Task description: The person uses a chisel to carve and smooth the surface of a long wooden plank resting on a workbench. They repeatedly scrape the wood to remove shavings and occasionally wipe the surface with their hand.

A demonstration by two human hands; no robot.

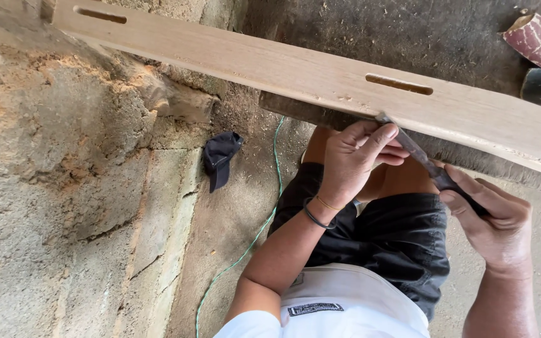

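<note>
The plank (320,78) lay slanted across the person's knees, its lower edge within easy reach. The left hand (355,159) pinched the front of a dark chisel (430,166) to steer its tip against that edge, while the right hand (493,222) gripped the handle, driving.

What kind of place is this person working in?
Most likely a rough, informal woodworking spot, perhaps outdoors or in a shed. A long wooden plank with cut slots lies across a sawdust-covered concrete block wall, and both hands, left hand and right hand, hold a dark chisel-like tool against it.
</note>
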